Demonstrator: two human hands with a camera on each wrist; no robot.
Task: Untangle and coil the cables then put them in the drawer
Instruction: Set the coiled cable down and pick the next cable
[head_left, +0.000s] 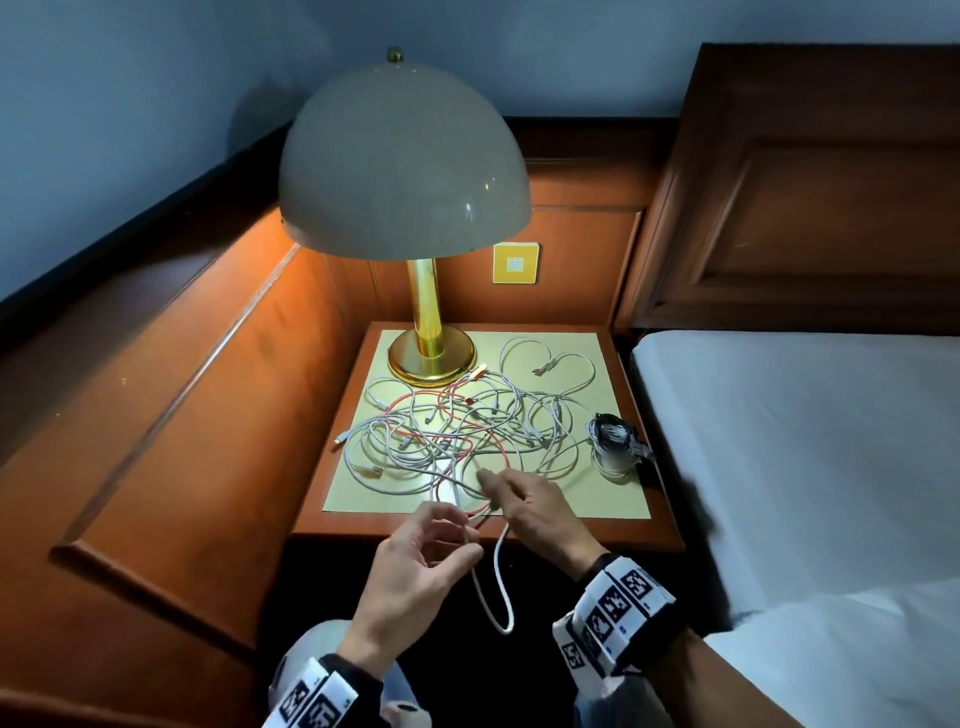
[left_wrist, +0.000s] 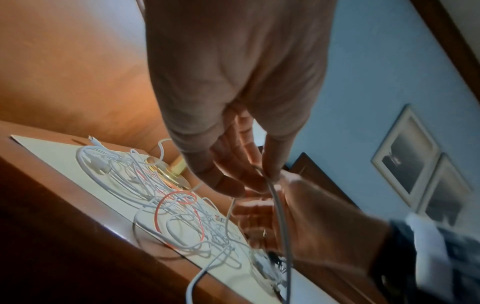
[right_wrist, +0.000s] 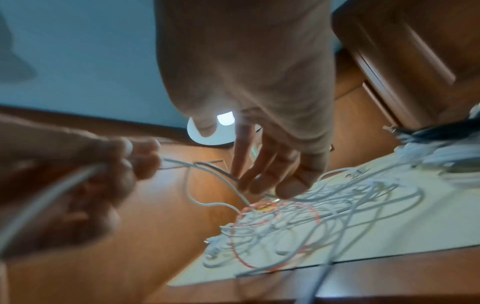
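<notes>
Cables, mostly white with a red one mixed in, lie in a big tangle on the pale mat of my nightstand, right in front of the brass lamp. My left hand pinches a white cable that droops in a loop off the front edge. My right hand is over the pile's near edge, fingers around the same strand. A coiled bundle sits at the mat's right edge.
</notes>
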